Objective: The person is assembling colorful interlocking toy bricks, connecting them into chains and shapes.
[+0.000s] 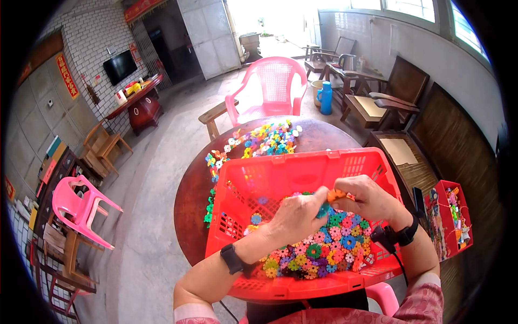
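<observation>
Over a red plastic basket (302, 290), both of my hands meet with their fingers closed. In the fingertips of my left hand (295, 218) is a teal flower-shaped plastic piece (323, 210). My right hand (366, 198) pinches an orange flower-shaped piece (335, 195), right beside the teal one. I cannot make out whether the two are joined. Below my hands, a heap of loose flower-shaped pieces (314, 250) in many colours fills the near part of the basket. My hands hide part of the heap.
The basket rests on a round dark wooden table (189, 202). Linked flower pieces (264, 141) lie at its far side. A pink chair (272, 81) stands beyond, a blue flask (325, 98) behind to the right. A red box (452, 218) of small things sits at the right.
</observation>
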